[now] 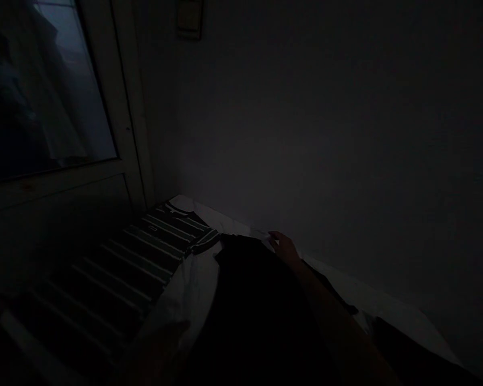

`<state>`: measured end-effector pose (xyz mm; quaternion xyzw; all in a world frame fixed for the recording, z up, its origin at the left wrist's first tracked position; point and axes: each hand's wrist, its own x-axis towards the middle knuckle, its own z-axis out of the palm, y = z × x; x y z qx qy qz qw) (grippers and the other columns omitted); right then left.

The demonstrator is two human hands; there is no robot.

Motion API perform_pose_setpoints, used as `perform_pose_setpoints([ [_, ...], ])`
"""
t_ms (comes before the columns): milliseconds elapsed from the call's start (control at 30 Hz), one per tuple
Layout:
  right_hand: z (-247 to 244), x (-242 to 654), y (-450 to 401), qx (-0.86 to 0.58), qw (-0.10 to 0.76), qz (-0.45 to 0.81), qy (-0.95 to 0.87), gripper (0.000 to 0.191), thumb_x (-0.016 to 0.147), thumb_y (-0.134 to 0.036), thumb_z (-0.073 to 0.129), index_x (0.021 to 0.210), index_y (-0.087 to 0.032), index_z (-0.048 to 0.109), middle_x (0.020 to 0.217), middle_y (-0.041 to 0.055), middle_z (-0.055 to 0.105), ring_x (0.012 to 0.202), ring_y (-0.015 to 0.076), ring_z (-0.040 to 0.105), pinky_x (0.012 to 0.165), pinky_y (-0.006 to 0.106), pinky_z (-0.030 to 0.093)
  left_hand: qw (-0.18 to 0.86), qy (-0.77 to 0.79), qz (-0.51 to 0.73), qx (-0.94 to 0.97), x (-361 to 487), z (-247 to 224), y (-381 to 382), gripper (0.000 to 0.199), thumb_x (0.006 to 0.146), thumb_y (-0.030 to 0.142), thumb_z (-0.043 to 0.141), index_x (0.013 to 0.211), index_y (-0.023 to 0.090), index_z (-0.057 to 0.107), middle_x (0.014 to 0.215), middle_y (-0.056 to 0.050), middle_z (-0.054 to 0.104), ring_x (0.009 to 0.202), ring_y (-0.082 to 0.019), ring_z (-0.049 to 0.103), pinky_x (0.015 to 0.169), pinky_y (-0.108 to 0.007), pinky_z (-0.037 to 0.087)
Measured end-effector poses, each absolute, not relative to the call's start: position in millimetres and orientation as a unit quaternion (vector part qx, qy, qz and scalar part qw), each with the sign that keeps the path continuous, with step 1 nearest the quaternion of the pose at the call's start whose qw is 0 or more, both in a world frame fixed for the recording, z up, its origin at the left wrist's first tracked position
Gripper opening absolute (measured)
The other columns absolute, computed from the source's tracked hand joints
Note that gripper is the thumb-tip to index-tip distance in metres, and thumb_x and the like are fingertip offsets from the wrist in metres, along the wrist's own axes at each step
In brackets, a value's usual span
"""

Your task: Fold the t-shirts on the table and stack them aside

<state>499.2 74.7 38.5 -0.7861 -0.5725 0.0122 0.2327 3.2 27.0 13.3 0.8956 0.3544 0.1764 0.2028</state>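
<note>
Right arm stretched out straight, the right hand (284, 247) curls at the far edge of a black garment (249, 305), fingers bent, though whether they grip it is too dark to tell. The left hand (156, 346) is a dim blur low down, its state hidden, near a striped dark T-shirt (153, 249) lying flat beside the garment. Both rest on a white sheet (193, 284) — its far edge runs along a grey wall (326, 134).
</note>
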Motion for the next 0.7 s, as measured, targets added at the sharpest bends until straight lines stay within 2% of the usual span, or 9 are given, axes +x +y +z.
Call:
perform_pose_setpoints([
  [67,40.6,524.1,28.9,-0.82,0.212,-0.006,-0.532,0.037,0.097,-0.03,0.046,0.12,-0.013,0.069,0.122,0.0178,0.072,0.113,0.0271,0.067,0.103,0.042,0.048,0.18,0.284,0.205,0.919,42.1,29.7,60.1,0.032,0.102,0.037,0.044,0.125,0.034,0.066,0.12,-0.004,0.073,0.109,-0.023,0.068,0.091,-0.039,0.057],
  [200,35.1,546.6,-40.8,-0.86,0.177,-0.022,-0.478,0.034,0.096,-0.026,0.044,0.107,-0.017,0.075,0.111,0.0161,0.076,0.106,0.0272,0.071,0.097,0.041,0.05,0.154,0.153,0.201,0.955,160.5,61.9,113.6,0.036,0.105,0.03,0.035,0.122,0.023,0.066,0.12,-0.006,0.072,0.108,-0.019,0.067,0.097,-0.035,0.052],
  [300,25.4,543.4,-64.5,-0.86,0.164,-0.02,-0.482,0.036,0.097,-0.026,0.042,0.104,-0.018,0.077,0.109,0.0152,0.077,0.102,0.0263,0.072,0.095,0.039,0.051,0.103,0.122,0.121,0.98,249.1,61.3,135.3,0.035,0.103,0.024,0.038,0.122,0.015,0.065,0.131,-0.013,0.067,0.124,-0.022,0.059,0.109,-0.037,0.043],
  [400,11.6,538.1,-73.6,-0.852,0.158,-0.021,-0.499,0.036,0.096,-0.028,0.047,0.118,-0.017,0.072,0.124,0.0148,0.072,0.116,0.0262,0.067,0.104,0.04,0.047,0.077,0.127,0.089,0.985,303.5,39.3,151.3,0.043,0.1,0.032,0.047,0.135,0.008,0.058,0.15,-0.02,0.051,0.142,-0.033,0.043,0.118,-0.05,0.032],
  [500,-2.7,540.9,-80.6,-0.844,0.126,-0.027,-0.52,0.051,0.097,-0.036,0.047,0.14,-0.012,0.058,0.149,0.0165,0.054,0.139,0.0287,0.049,0.117,0.045,0.035,0.068,0.158,0.082,0.982,323.7,12.2,168.7,0.054,0.101,0.041,0.045,0.144,0.009,0.05,0.158,-0.023,0.04,0.146,-0.041,0.035,0.117,-0.062,0.026],
  [567,-9.6,546.5,-85.5,-0.846,0.09,-0.023,-0.525,0.06,0.1,-0.044,0.041,0.148,-0.009,0.049,0.157,0.0172,0.043,0.147,0.0305,0.037,0.12,0.05,0.029,0.059,0.169,0.083,0.98,328.0,-2.6,179.5,0.057,0.102,0.045,0.041,0.149,0.014,0.047,0.16,-0.019,0.038,0.148,-0.041,0.032,0.117,-0.063,0.023],
  [700,-16.4,557.9,-91.8,-0.85,0.053,0.0,-0.524,0.07,0.101,-0.058,0.032,0.156,-0.016,0.038,0.163,0.0129,0.033,0.152,0.0291,0.026,0.123,0.052,0.022,0.036,0.157,0.09,0.983,334.2,-19.3,194.8,0.061,0.103,0.055,0.032,0.153,0.021,0.043,0.162,-0.013,0.037,0.149,-0.037,0.031,0.119,-0.06,0.02],
])
